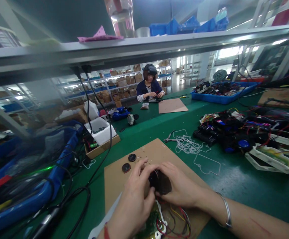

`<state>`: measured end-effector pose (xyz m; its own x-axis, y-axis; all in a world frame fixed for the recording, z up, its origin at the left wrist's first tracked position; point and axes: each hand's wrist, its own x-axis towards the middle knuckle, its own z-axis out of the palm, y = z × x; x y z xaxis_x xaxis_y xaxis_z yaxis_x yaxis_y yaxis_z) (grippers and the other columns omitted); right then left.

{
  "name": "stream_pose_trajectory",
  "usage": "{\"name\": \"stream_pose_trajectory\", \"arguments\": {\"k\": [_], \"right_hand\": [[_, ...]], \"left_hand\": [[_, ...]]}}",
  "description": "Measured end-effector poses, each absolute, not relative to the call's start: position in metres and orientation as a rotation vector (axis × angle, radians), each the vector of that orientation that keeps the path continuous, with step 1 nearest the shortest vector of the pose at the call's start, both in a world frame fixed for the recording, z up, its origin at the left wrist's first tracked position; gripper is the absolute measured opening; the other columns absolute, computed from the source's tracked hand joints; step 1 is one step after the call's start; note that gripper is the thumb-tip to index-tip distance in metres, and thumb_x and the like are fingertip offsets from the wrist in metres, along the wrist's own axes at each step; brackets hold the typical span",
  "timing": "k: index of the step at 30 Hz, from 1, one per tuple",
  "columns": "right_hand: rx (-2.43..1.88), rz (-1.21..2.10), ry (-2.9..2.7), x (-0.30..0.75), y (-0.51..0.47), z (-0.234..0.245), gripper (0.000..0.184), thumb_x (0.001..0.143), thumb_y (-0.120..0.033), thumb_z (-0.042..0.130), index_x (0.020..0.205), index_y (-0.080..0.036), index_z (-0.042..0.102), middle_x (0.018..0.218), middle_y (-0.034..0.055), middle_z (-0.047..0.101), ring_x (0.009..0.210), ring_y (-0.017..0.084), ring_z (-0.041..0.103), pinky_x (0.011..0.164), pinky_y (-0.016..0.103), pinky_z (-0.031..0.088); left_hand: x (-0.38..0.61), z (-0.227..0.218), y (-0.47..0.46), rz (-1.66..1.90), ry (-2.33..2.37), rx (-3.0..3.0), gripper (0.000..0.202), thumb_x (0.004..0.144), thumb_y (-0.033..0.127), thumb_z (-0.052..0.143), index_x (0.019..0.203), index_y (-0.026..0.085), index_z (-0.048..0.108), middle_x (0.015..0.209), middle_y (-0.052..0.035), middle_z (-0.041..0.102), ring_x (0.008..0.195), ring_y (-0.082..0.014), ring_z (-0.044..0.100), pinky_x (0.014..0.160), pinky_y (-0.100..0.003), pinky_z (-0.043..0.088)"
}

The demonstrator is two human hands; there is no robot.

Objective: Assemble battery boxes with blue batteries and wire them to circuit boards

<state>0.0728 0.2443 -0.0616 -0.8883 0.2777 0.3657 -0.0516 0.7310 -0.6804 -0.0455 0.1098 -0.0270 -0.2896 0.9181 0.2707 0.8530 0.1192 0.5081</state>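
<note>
Green workbench [139,122] fills most of the lower frame; blue bin [12,215] at lower left, cardboard sheet [116,182] at lower centre. On or above the sheet, in falling size: left hand [138,191] and right hand [178,182], a green circuit board [149,219] at bottom centre, the dark rounded housing [165,184] between the hands just below frame centre, and two black round discs [126,167] (speaker-like, though the make-up is too small to confirm) lying left of the fingers. Risks, as judged: the housing could slip if the smooth-looking shell turns in the fingertips, and would probably drop onto the circuit board; the coloured wires [181,215] at lower right of centre could snag or strain if a wrist sweeps over them. Whether they join the housing cannot be told. Pose: left hand comes up from bottom centre, thumb and fingers curled on the housing's left side; right forearm enters from lower right, fingers arched over its top and right. Both grips are closed around it; pressure not readable.
</note>
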Motion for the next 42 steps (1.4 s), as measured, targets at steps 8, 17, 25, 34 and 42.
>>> {"name": "stream_pose_trajectory", "arguments": {"k": [8,17,25,34,42], "right_hand": [[-0.163,0.996,-2.476,0.0724,0.2447,-0.063,0.044,0.066,-0.017,0.066,0.109,-0.018,0.055,0.106,0.0073,0.06,0.1,0.023,0.052,0.088,0.039,0.042],[-0.171,0.989,-2.497,0.0735,0.2431,-0.061,0.048,0.066,-0.016,0.066,0.112,-0.018,0.055,0.105,0.0076,0.06,0.1,0.024,0.052,0.087,0.039,0.043],[-0.143,1.004,-2.5,0.0737,0.243,-0.0617,0.05,0.064,-0.016,0.065,0.113,-0.018,0.053,0.107,0.0076,0.059,0.101,0.023,0.051,0.088,0.039,0.042],[-0.15,1.014,-2.499,0.0741,0.2414,-0.0615,0.048,0.063,-0.014,0.065,0.11,-0.018,0.054,0.105,0.0075,0.058,0.1,0.024,0.051,0.088,0.039,0.042],[-0.154,0.987,-2.511,0.0734,0.2428,-0.0632,0.049,0.065,-0.016,0.066,0.112,-0.019,0.054,0.107,0.0076,0.059,0.102,0.025,0.051,0.089,0.04,0.042]], "left_hand": [[-0.0464,-0.0251,0.109,0.871,2.216,1.854,0.041,0.08,0.009,0.048,0.116,0.028,0.053,0.127,-0.0055,0.052,0.119,-0.0219,0.05,0.099,-0.041,0.042],[-0.0437,-0.0219,0.1102,0.781,2.307,1.708,0.027,0.084,0.014,0.046,0.106,0.025,0.057,0.1,-0.0046,0.063,0.094,-0.0217,0.061,0.083,-0.039,0.049],[-0.0425,-0.0271,0.1104,0.832,2.427,1.601,0.037,0.083,0.03,0.057,0.117,0.021,0.049,0.1,-0.0082,0.064,0.093,-0.0267,0.062,0.08,-0.044,0.051],[-0.0407,-0.0221,0.1079,0.896,2.329,1.694,0.047,0.08,0.02,0.059,0.124,0.025,0.045,0.124,-0.0082,0.054,0.112,-0.025,0.053,0.094,-0.044,0.045],[-0.0454,-0.0247,0.1089,0.882,2.173,1.936,0.039,0.08,0.002,0.043,0.107,0.028,0.055,0.115,-0.0037,0.056,0.107,-0.0191,0.054,0.091,-0.035,0.045]]}}
